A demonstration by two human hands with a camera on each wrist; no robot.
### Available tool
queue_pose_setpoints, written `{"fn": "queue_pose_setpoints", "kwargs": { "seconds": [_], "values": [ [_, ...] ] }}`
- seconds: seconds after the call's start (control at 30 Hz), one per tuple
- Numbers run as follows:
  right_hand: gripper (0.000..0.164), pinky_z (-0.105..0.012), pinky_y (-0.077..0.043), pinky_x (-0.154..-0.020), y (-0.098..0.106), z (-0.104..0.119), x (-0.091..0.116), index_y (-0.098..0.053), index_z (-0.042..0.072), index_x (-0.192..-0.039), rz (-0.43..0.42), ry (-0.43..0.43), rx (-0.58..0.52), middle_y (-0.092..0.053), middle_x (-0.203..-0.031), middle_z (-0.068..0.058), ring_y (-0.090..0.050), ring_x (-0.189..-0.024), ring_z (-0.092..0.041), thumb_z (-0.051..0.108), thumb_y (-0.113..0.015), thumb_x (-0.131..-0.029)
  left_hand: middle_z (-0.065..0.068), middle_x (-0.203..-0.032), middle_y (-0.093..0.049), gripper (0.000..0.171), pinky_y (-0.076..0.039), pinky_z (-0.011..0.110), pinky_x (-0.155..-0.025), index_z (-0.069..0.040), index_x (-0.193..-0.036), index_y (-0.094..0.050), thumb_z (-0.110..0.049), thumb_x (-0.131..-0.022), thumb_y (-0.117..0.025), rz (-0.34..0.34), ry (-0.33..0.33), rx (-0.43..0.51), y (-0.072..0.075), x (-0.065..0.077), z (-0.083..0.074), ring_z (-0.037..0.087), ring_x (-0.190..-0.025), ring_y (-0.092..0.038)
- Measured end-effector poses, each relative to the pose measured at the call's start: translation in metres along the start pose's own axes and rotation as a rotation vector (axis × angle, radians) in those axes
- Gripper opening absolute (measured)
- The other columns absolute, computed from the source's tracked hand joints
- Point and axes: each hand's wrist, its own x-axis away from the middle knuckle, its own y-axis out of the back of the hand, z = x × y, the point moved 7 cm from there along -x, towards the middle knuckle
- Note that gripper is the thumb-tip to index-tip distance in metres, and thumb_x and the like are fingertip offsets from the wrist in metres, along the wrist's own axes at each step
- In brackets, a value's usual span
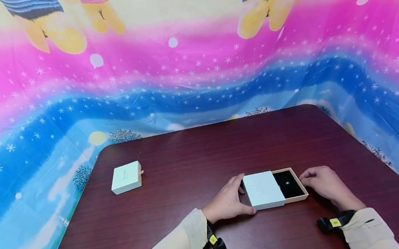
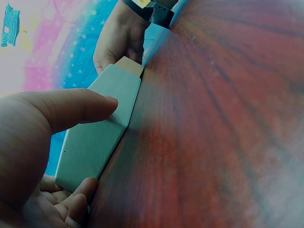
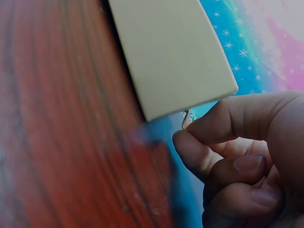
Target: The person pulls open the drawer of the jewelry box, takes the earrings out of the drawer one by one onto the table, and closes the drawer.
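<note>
A white jewelry box sleeve lies on the table with its drawer slid partly out to the right. Black padding lines the drawer, and a small star-shaped piece sits on it. My left hand holds the sleeve at its left end, the thumb along the near side and the other fingers at the end. At the drawer's outer end, my right hand pinches a small ribbon tab between thumb and forefinger; its other fingers are curled.
A second, closed white box with a small tab lies at the table's left side. The dark reddish-brown table has rounded back corners. A colorful printed cloth hangs behind and beside it.
</note>
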Motion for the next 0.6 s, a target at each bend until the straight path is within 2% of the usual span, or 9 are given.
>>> {"fn": "queue_pose_setpoints", "kwargs": {
  "seconds": [0.6],
  "values": [
    [0.011, -0.036, -0.041, -0.068, 0.0050, -0.0035, -0.0006, -0.074, 0.008, -0.087, 0.006, -0.028, 0.015, -0.067, -0.091, -0.007, -0.054, -0.080, -0.020, 0.014, -0.067, -0.090, -0.013, -0.113, -0.050, 0.109, -0.043, 0.022, -0.084, -0.011, -0.153, -0.028, -0.040, -0.067, -0.088, 0.008, 0.007, 0.009, 0.0004, -0.0004, -0.0009, -0.001, -0.094, -0.052]
  ]
}}
